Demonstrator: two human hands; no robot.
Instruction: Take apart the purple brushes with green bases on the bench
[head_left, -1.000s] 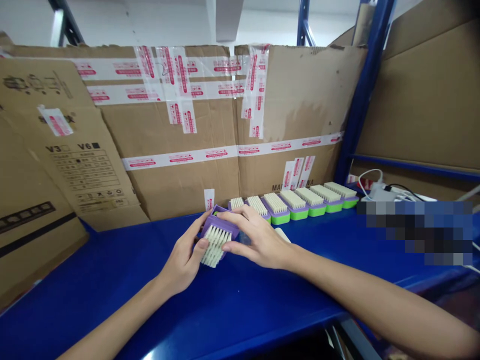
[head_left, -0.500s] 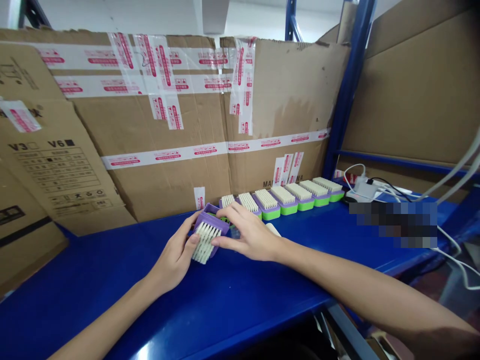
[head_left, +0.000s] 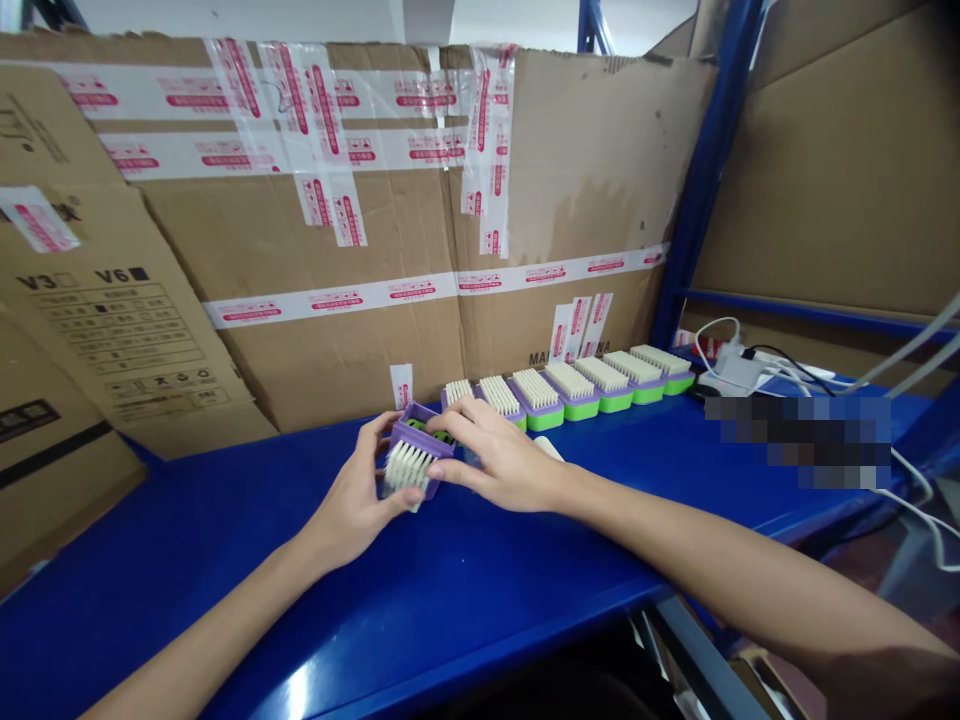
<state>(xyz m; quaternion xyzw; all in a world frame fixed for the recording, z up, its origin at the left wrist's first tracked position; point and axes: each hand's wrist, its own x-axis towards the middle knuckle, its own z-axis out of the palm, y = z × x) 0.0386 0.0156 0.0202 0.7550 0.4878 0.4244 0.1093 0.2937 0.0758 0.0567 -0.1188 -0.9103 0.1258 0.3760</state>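
Note:
Between both hands, above the blue tabletop, is a purple scrub brush [head_left: 411,463] with pale bristles, tilted so the bristles face me. Its hollow purple body shows green inside at the top. My left hand [head_left: 361,500] grips it from the left, the thumb along the bristles' lower edge. My right hand [head_left: 504,455] holds it from the right, the thumb at the bristles' side and the fingers over the hollow top; their tips are partly hidden. Behind the right hand, several purple and green brushes [head_left: 570,388] stand in a row, bristles up.
A blue table [head_left: 300,620] lies under the hands. Taped cardboard [head_left: 360,350] walls its back, with a printed carton [head_left: 135,330] at left. White chargers and cables [head_left: 739,365] lie at right near a blurred patch. A pale object [head_left: 549,448] shows partly behind the right wrist.
My left thumb has slid down from the bristles' middle to their lower edge. The brush is turned a little, showing more green inside. The camera view has shifted slightly.

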